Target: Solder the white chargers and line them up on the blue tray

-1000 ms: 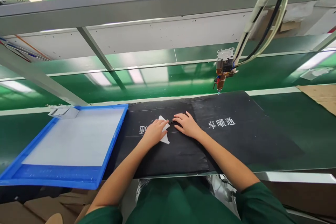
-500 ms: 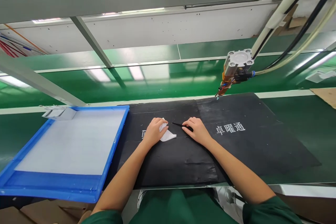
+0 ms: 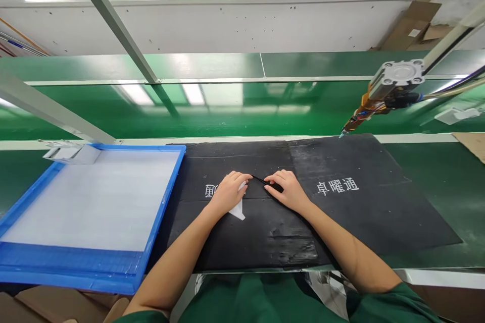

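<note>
Broadly, a black mat (image 3: pixel 257 242) spreads beneath both hands, with a blue tray (image 3: pixel 71 260) off the left hand's outer side. The left hand (image 3: pixel 228 193) pinches a crumpled white wipe (image 3: pixel 238 211) beneath its palm; the right hand (image 3: pixel 288 192) grips a slim black tool (image 3: pixel 259 179), its tip at the left fingertips — a loose pinch could let it slip and prick them, or snag the wipe.
</note>
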`<action>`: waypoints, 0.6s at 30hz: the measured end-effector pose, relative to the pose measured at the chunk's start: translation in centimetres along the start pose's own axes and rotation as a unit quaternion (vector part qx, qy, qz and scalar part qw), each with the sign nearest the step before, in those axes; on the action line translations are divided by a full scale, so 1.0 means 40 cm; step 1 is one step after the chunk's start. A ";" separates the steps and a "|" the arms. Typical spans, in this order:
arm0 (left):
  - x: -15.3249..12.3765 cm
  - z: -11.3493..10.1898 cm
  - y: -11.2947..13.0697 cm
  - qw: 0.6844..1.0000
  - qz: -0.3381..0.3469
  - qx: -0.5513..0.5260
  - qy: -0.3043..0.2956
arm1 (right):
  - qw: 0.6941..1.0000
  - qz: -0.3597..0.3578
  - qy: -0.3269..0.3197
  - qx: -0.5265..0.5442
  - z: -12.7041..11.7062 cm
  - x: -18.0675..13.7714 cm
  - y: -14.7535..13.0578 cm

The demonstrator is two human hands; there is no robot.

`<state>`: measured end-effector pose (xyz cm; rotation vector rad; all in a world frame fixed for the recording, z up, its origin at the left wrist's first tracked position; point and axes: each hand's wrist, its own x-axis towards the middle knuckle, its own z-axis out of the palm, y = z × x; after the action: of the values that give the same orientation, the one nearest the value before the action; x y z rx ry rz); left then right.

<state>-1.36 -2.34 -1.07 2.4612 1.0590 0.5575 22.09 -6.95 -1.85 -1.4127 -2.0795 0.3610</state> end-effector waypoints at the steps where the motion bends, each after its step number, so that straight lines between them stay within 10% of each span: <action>1: 0.000 0.001 0.001 1.000 0.002 -0.004 0.000 | 1.000 -0.002 -0.005 -0.002 0.000 -0.001 -0.001; 14: 0.009 -0.040 0.068 0.988 0.061 -0.102 0.104 | 0.999 0.033 -0.011 0.021 -0.004 -0.002 -0.023; 18: -0.100 -0.109 0.151 0.977 0.109 -0.123 0.136 | 0.999 0.039 -0.026 0.014 -0.005 0.002 -0.021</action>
<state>-2.55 -8.27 4.84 2.3366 0.7603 1.0544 21.54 -7.22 -1.23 -1.4850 -2.0571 0.4609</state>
